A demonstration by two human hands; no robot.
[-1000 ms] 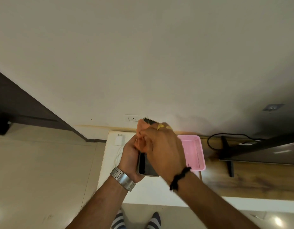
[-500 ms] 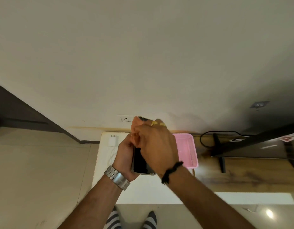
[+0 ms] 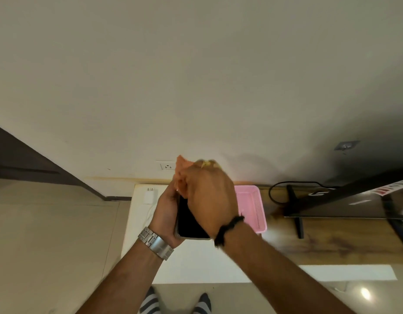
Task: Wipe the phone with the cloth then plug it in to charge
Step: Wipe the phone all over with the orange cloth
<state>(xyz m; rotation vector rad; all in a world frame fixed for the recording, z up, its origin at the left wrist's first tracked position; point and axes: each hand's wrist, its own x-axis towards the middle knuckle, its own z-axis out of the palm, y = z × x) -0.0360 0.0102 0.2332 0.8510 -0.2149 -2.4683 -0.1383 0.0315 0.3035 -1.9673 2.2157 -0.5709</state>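
The dark-screened slim phone (image 3: 191,219) was gripped in the left hand (image 3: 166,214) above the white table (image 3: 196,261); the orange cloth (image 3: 181,175), bunched in the right hand (image 3: 209,196), was rubbed on it. Wiping judged underway; next, the white charger (image 3: 150,196) must be reached.

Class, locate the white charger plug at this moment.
In the head view, the charger plug lies on the white table, left of the left hand, below the wall socket.
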